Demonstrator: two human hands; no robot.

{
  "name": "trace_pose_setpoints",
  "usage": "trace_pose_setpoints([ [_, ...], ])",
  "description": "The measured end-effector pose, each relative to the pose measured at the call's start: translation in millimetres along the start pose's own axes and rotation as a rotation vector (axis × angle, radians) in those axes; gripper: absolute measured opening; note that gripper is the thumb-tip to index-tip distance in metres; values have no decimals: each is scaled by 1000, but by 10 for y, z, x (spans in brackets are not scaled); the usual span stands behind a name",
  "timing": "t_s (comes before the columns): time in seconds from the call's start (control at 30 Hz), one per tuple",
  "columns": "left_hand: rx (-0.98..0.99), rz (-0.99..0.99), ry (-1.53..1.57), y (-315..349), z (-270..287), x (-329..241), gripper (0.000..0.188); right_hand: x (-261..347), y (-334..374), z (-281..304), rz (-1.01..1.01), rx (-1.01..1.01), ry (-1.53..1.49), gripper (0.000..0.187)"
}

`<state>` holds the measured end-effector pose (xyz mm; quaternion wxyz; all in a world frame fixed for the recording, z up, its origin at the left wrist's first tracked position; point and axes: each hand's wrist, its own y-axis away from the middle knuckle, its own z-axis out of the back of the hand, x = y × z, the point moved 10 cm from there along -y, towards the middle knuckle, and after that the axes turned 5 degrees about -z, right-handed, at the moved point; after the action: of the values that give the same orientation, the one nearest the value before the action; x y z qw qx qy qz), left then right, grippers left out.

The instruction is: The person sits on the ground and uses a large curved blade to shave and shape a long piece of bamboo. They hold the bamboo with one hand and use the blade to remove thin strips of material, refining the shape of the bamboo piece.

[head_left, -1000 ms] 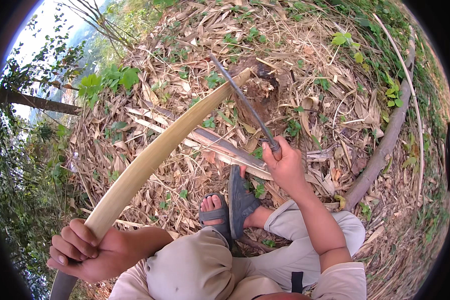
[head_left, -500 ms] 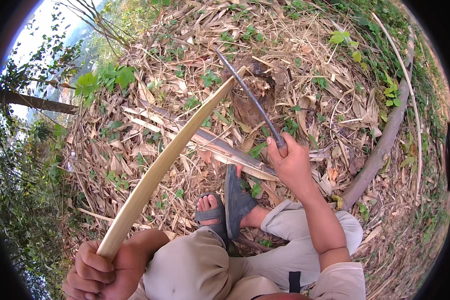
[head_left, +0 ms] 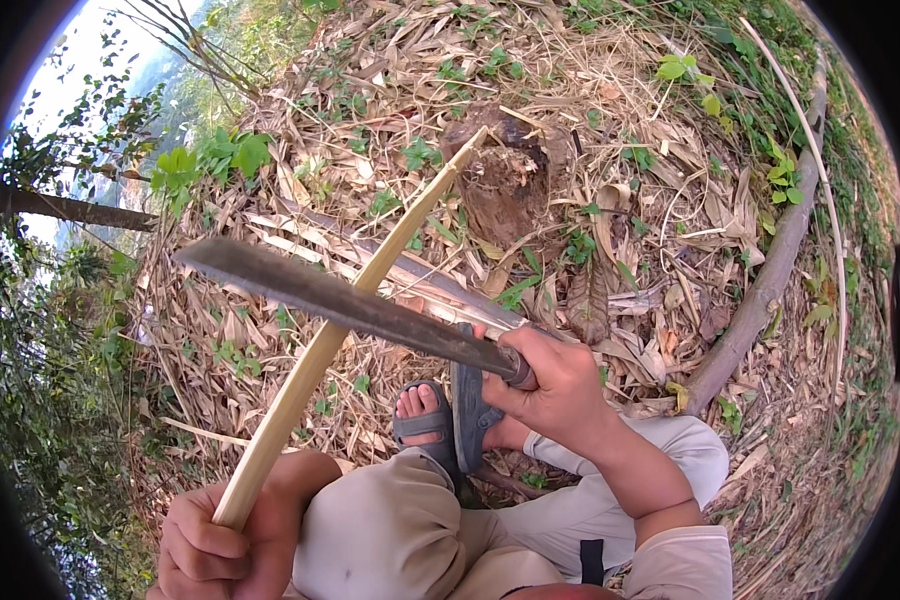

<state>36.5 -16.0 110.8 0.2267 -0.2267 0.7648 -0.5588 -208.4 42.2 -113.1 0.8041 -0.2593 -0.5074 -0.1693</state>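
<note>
My left hand [head_left: 220, 535] at the lower left is wrapped round the thick near end of a long pale strip of wood [head_left: 292, 400]. The strip slants up and away to the right, and its narrow far tip lies at the top of a brown tree stump [head_left: 510, 195]. My right hand [head_left: 555, 385] is closed round the handle of a machete [head_left: 370, 318]. Its dark, broad blade points left and crosses over the middle of the strip in this view. Whether the blade touches the wood, I cannot tell.
A split length of wood [head_left: 435, 292] lies on the dry leaves behind my sandalled feet [head_left: 470, 415]. To the right, a long grey branch [head_left: 765, 290] rests on the ground with a thin pale stick [head_left: 820, 180] beside it. Green leaves [head_left: 215, 155] grow at the far left.
The machete has swung from pointing away near the stump to pointing left across the strip, its blade now side-on. My right hand has moved slightly nearer; the strip has shifted only a little.
</note>
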Motion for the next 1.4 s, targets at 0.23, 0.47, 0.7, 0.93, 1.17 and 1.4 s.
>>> trace_pose_setpoints([
  [0.23, 39, 43, 30, -8, -73, 14, 40, -871, -271, 223, -462, -6, 86, 25],
  [0.47, 18, 20, 35, -1, -43, 17, 38, -360, -148, -6, -152, 7, 12, 23],
  [0.7, 59, 42, 58, 6, -107, 23, 39, -562, -159, 149, -283, -26, 126, 25],
  [0.93, -6, 26, 48, -34, -7, -10, 39, -1265, -334, 268, -485, -36, 201, 26],
  [1.17, -37, -1, 1, -20, 80, 20, 38, -565, -207, 64, -77, -106, 97, 17],
  [1.4, -97, 12, -89, -20, 200, -38, 35, -625, -96, 16, -247, 0, 106, 28],
])
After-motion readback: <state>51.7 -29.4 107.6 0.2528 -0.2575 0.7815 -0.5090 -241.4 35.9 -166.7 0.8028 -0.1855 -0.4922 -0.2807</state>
